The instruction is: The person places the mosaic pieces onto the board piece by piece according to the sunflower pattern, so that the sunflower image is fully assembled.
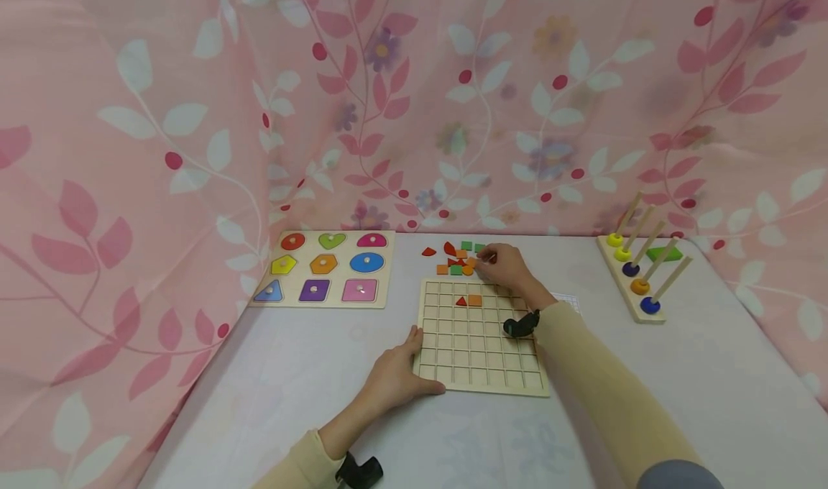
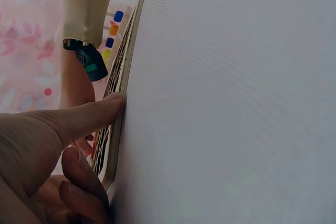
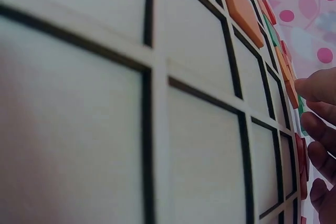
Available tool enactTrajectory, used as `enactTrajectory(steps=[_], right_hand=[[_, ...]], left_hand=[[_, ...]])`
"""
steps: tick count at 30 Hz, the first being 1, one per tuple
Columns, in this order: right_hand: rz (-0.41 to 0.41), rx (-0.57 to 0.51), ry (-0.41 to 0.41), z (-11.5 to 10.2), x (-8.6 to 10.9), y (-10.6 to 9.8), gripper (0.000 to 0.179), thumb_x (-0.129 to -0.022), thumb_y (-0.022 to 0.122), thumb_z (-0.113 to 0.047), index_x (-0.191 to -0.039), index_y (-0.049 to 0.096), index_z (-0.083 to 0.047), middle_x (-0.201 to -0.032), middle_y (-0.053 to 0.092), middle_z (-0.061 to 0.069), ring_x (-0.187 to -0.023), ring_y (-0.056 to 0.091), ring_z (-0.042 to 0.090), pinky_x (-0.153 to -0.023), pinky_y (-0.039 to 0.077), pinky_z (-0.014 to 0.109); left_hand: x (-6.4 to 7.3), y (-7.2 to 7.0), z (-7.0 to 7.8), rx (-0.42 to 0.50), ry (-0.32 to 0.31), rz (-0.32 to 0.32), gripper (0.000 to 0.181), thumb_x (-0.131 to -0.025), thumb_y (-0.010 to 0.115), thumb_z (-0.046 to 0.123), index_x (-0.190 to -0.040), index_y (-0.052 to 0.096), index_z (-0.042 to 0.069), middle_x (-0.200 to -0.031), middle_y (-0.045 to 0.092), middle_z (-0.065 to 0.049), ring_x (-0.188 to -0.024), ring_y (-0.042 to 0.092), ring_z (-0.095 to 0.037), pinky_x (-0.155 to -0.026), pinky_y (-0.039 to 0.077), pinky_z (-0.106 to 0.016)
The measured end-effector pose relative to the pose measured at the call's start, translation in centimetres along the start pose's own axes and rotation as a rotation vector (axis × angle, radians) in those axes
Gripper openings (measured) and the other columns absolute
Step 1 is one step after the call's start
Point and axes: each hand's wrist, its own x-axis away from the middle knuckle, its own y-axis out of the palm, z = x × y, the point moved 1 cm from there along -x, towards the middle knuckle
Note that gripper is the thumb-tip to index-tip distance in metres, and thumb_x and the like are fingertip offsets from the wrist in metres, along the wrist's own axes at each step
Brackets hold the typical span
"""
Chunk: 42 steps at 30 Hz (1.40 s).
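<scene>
A pale wooden grid board (image 1: 481, 338) lies flat on the table, with a red triangle (image 1: 461, 301) and an orange square (image 1: 475, 300) side by side in its cells. My left hand (image 1: 397, 374) holds the board's near left corner, thumb on the front edge and fingers along the left side. Past the far edge is a loose cluster of small red, orange and green pieces (image 1: 456, 270). My right hand (image 1: 504, 264) is over the right of that cluster. In the right wrist view its thumb touches an orange piece (image 3: 290, 90), the other fingers bent and spread apart.
At the back left lies a knobbed shape puzzle (image 1: 343, 305). A peg stand (image 1: 637, 280) with coloured beads is at the right, a green piece (image 1: 665, 253) beside it. A printed sheet (image 1: 567, 300) shows partly behind my right forearm. Floral cloth (image 1: 414, 101) hangs behind the table.
</scene>
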Motion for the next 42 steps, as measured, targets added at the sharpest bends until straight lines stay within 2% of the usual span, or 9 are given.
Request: enactTrajectory(steps=[7, 12, 16, 21, 26, 29, 35, 38, 42], right_hand=[[-0.034, 0.004, -0.036, -0.7, -0.5, 0.4, 0.028, -0.102, 0.073, -0.019, -0.12, 0.075, 0.002, -0.115, 0.074, 0.02, -0.097, 0.066, 0.032, -0.086, 0.055, 0.048], [-0.052, 0.011, -0.076, -1.3, -1.2, 1.0, 0.025, -0.103, 0.069, -0.013, -0.121, 0.075, 0.004, -0.117, 0.073, 0.022, -0.101, 0.067, 0.035, -0.089, 0.056, 0.051], [-0.05, 0.043, -0.107, -1.3, -1.7, 1.7, 0.022, -0.101, 0.068, -0.01, -0.115, 0.077, 0.005, -0.112, 0.071, 0.022, -0.099, 0.066, 0.036, -0.088, 0.056, 0.052], [-0.046, 0.105, -0.073, -1.7, -2.4, 2.4, 0.022, -0.098, 0.068, -0.014, -0.111, 0.079, 0.001, -0.106, 0.069, 0.018, -0.093, 0.063, 0.032, -0.083, 0.054, 0.047], [-0.052, 0.142, -0.028, -2.4, -2.5, 2.4, 0.027, -0.099, 0.068, -0.018, -0.116, 0.078, 0.001, -0.106, 0.067, 0.018, -0.092, 0.061, 0.031, -0.084, 0.052, 0.048], [-0.056, 0.143, -0.025, -2.7, -2.3, 2.4, 0.029, -0.099, 0.069, -0.017, -0.12, 0.077, 0.002, -0.105, 0.067, 0.018, -0.091, 0.06, 0.031, -0.083, 0.052, 0.048], [-0.05, 0.168, -0.048, -2.5, -2.5, 2.5, 0.028, -0.099, 0.069, -0.016, -0.12, 0.077, 0.0, -0.098, 0.066, 0.015, -0.081, 0.057, 0.027, -0.074, 0.048, 0.042], [-0.05, 0.189, -0.066, -2.3, -2.7, 2.6, 0.026, -0.101, 0.07, -0.018, -0.119, 0.077, -0.001, -0.097, 0.068, 0.015, -0.081, 0.058, 0.027, -0.075, 0.049, 0.044], [-0.051, 0.206, -0.105, -1.9, -2.8, 2.7, 0.026, -0.102, 0.071, -0.02, -0.118, 0.077, -0.001, -0.104, 0.071, 0.016, -0.089, 0.064, 0.029, -0.084, 0.052, 0.051]], left_hand=[[0.1, -0.2, 0.0, 0.006, -0.006, 0.005, 0.113, -0.076, 0.098, 0.036, -0.162, 0.036, -0.004, -0.171, 0.03, -0.02, -0.151, 0.044, -0.04, -0.111, 0.048, -0.056], [0.2, -0.2, 0.0, 0.009, 0.001, 0.007, 0.113, -0.075, 0.098, 0.035, -0.161, 0.036, -0.005, -0.17, 0.031, -0.02, -0.15, 0.044, -0.041, -0.11, 0.048, -0.056], [0.1, -0.1, 0.0, 0.01, -0.001, 0.003, 0.113, -0.075, 0.098, 0.034, -0.161, 0.037, -0.005, -0.17, 0.032, -0.02, -0.151, 0.043, -0.041, -0.111, 0.047, -0.057], [0.1, -0.1, 0.0, 0.011, -0.005, 0.0, 0.114, -0.075, 0.098, 0.035, -0.161, 0.036, -0.005, -0.171, 0.031, -0.02, -0.151, 0.043, -0.041, -0.113, 0.046, -0.058], [0.1, -0.1, 0.0, 0.01, -0.005, 0.0, 0.113, -0.075, 0.098, 0.035, -0.161, 0.037, -0.005, -0.171, 0.031, -0.02, -0.151, 0.043, -0.041, -0.113, 0.046, -0.058], [0.1, -0.1, -0.1, 0.011, -0.005, -0.005, 0.113, -0.075, 0.098, 0.036, -0.161, 0.036, -0.005, -0.171, 0.031, -0.019, -0.151, 0.043, -0.041, -0.112, 0.046, -0.057], [0.0, -0.1, -0.1, 0.008, 0.002, -0.005, 0.113, -0.075, 0.098, 0.035, -0.161, 0.037, -0.005, -0.171, 0.031, -0.02, -0.151, 0.043, -0.041, -0.111, 0.047, -0.057], [-0.1, -0.1, 0.0, 0.003, 0.002, -0.003, 0.112, -0.075, 0.098, 0.036, -0.161, 0.037, -0.005, -0.17, 0.032, -0.02, -0.15, 0.044, -0.041, -0.111, 0.047, -0.057], [-0.1, 0.0, 0.0, 0.003, -0.004, -0.003, 0.112, -0.075, 0.098, 0.035, -0.161, 0.038, -0.005, -0.17, 0.032, -0.02, -0.15, 0.044, -0.04, -0.111, 0.047, -0.056]])
